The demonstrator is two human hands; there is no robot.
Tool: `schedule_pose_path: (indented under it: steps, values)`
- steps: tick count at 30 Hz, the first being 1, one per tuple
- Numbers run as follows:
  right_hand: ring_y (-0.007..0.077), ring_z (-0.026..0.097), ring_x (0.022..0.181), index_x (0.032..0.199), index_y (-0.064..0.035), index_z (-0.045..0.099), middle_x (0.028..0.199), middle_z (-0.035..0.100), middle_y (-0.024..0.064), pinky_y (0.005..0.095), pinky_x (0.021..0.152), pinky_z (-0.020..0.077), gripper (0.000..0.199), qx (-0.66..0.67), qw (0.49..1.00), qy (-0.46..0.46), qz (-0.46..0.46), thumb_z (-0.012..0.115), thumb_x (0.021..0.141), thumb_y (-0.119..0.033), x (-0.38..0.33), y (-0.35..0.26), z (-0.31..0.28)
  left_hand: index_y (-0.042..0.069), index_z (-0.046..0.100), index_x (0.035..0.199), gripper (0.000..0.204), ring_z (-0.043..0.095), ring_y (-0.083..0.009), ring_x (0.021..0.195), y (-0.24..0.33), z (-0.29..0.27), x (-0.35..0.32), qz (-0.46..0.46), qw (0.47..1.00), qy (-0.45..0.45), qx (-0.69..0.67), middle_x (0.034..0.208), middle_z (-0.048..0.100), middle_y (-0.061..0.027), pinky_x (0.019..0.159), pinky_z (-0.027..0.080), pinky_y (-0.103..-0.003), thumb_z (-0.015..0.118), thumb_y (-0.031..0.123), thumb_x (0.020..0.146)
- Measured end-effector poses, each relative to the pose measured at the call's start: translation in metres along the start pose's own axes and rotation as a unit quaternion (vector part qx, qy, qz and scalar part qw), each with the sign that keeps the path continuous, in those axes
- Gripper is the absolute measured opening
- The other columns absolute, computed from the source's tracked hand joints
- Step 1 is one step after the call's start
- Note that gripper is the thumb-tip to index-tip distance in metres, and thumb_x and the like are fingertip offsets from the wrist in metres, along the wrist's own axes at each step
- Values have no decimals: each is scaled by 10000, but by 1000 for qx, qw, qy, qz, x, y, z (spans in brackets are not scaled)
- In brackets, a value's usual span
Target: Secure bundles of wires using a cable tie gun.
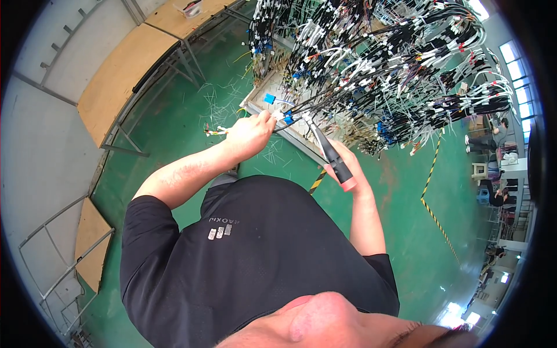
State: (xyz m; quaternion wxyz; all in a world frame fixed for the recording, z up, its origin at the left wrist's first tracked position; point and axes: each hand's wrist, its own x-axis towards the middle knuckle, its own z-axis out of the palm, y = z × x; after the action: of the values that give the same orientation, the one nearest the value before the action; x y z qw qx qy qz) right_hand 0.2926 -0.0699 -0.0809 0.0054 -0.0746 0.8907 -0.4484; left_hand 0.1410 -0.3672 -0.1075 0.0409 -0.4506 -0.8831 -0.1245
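My left hand (250, 136) is closed around the end of a cable harness (319, 104), whose black wires run up into a large hanging mass. Short coloured wire ends (216, 131) stick out behind that fist. Just past its fingers are a white connector (278, 115) and a blue connector (288, 118). In my right hand (351, 165) is a long black hand tool (332, 155) with a reddish end and a narrow grey tip. The tip points at the harness beside the blue connector. I cannot make out whether it touches the wires.
Hanging harnesses (394, 75) fill the far right above a pale tray (299, 141). Another blue connector (270, 99) lies near its corner. Cut tie scraps (217, 104) litter the green floor. Wooden tables (125, 84) line the left; people (493, 136) are at the far right.
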Motion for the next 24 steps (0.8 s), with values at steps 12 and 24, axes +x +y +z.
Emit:
schedule_pose_path:
  steps: [12, 24]
  values:
    - [162, 643, 648, 906, -7, 705, 733, 667, 89, 330, 651, 534, 233, 29, 993, 96, 67, 827, 837, -193, -9, 2, 31, 18, 606, 1091, 176, 699, -301, 856, 2, -3, -6, 10, 1000, 13, -25, 961, 584, -121, 700, 597, -444, 609, 75, 925]
    - [377, 608, 996, 1154, 7, 608, 1086, 599, 166, 427, 913, 513, 427, -166, 966, 183, -78, 756, 755, -22, -6, 5, 45, 51, 670, 953, 292, 477, -97, 666, -34, -15, 14, -161, 881, -143, -422, 684, 502, -1, 608, 431, -323, 581, 283, 1106]
